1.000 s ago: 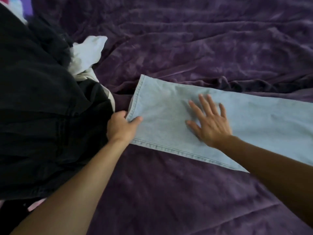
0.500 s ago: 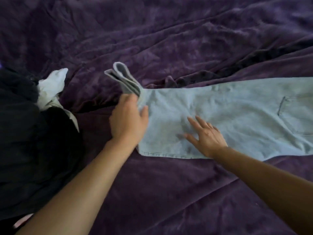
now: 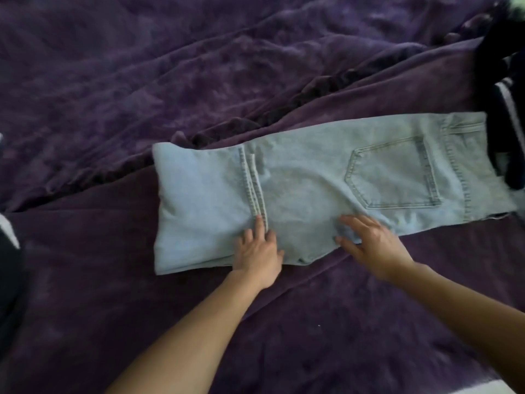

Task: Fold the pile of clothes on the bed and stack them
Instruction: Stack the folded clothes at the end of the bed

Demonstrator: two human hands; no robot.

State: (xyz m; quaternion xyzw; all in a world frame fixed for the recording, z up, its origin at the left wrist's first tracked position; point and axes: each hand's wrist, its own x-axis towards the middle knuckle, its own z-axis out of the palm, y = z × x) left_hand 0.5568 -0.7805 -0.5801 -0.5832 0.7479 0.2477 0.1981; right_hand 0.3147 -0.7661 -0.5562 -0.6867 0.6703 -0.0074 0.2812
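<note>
The left hand lies flat with straight fingers on the jeans, its forefinger along the doubled hems, seemingly pinning the turned-over leg end so the fold does not spring open. The right hand, fingers spread and flat, presses the jeans' near edge below the back pocket, probably smoothing the denim for the next fold. The jeans lie partly folded across the purple bed cover, waistband at the far end from the fold. At that waistband end a heap of dark clothes touches or overlaps the jeans and may crowd a fold that way; another dark garment lies well beyond the jeans' folded end.
</note>
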